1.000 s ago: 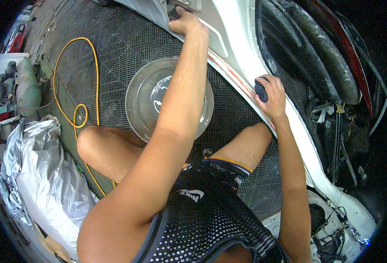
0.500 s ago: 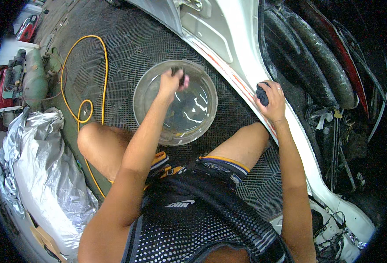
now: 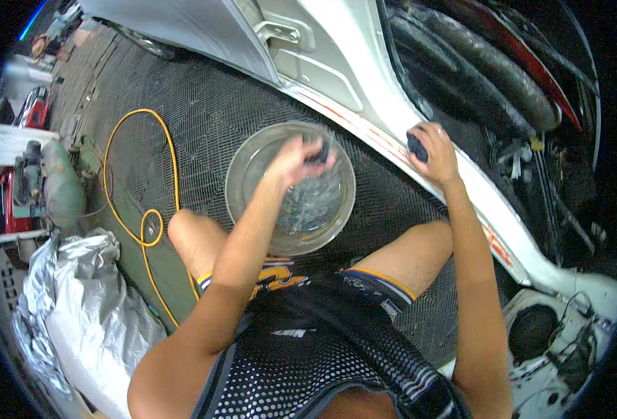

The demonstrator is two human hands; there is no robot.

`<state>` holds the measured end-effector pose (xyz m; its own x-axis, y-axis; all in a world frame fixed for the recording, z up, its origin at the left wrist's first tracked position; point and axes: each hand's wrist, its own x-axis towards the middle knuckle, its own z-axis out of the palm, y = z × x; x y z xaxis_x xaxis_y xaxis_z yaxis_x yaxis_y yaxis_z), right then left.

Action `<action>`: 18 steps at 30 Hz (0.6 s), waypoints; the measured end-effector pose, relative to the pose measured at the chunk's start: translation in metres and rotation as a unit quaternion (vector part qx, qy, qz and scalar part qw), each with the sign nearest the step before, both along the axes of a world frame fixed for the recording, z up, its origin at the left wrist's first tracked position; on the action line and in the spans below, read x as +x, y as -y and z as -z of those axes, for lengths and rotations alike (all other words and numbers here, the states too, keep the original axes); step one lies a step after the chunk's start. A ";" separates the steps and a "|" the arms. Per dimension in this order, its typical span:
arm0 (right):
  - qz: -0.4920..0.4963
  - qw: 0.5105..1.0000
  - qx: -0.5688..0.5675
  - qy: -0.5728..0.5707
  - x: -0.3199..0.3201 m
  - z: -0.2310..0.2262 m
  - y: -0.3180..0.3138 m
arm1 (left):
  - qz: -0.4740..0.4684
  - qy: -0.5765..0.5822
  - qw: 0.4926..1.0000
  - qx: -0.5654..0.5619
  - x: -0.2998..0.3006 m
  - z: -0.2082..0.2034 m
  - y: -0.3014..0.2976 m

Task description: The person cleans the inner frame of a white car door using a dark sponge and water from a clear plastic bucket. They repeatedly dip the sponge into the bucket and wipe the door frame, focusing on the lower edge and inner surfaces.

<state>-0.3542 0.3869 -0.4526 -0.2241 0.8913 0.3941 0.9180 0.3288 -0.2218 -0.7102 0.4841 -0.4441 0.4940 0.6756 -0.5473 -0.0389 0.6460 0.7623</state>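
Note:
My left hand [image 3: 296,165] is above the round basin [image 3: 231,192], its fingers closed on a small dark piece [image 3: 323,152] blurred by motion; I cannot make out its kind. Under it, the water [image 3: 312,202] in the basin is rippled and splashing. To the right, my right hand [image 3: 437,150] grips a dark wad [image 3: 417,146], perhaps a crumpled cloth, at the white car door sill [image 3: 470,199]. Worn orange-red streaks run along the sill. The palm side of my right hand is partly hidden.
A yellow hose [image 3: 174,157] loops over the dark mat floor at left. Silver sheeting [image 3: 92,314] is heaped beside it, near a green tank [image 3: 62,178]. An open car door [image 3: 315,59] stands ahead, and dark car parts [image 3: 476,63] lie at right.
My left hand has moved right across the basin, and the water has gone from calm to churned. My right hand keeps its hold at the sill. The view has shifted.

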 end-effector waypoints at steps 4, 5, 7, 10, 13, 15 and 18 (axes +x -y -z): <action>0.012 1.000 -0.004 -0.009 -0.013 0.001 -0.005 | -0.116 0.177 0.952 0.224 0.052 -0.088 -0.060; 0.034 0.999 0.000 -0.004 -0.017 0.000 -0.006 | -0.135 0.095 0.950 0.265 0.055 -0.086 -0.066; 0.081 0.995 0.045 -0.022 -0.029 0.005 -0.002 | -0.127 -0.063 0.926 0.350 0.050 -0.065 -0.064; 0.107 0.966 0.147 -0.181 -0.103 0.006 0.001 | -0.170 -0.112 0.872 0.445 0.000 0.026 -0.043; 0.126 0.935 0.060 -0.325 -0.176 -0.011 0.017 | -0.200 -0.070 0.941 0.264 -0.020 0.036 -0.001; 0.162 0.917 -0.026 -0.364 -0.218 -0.013 0.018 | -0.205 -0.045 0.950 0.229 -0.028 0.036 0.010; 0.213 0.800 -0.164 -0.536 -0.259 0.023 0.009 | -0.162 -0.002 0.962 0.222 -0.043 0.042 0.029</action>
<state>-0.6129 0.3781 -0.4757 0.4387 0.8912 -0.1152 0.1546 -0.2011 -0.9673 -0.7530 0.4554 -0.4866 0.2179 0.9608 -0.1712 -0.1802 0.2120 0.9605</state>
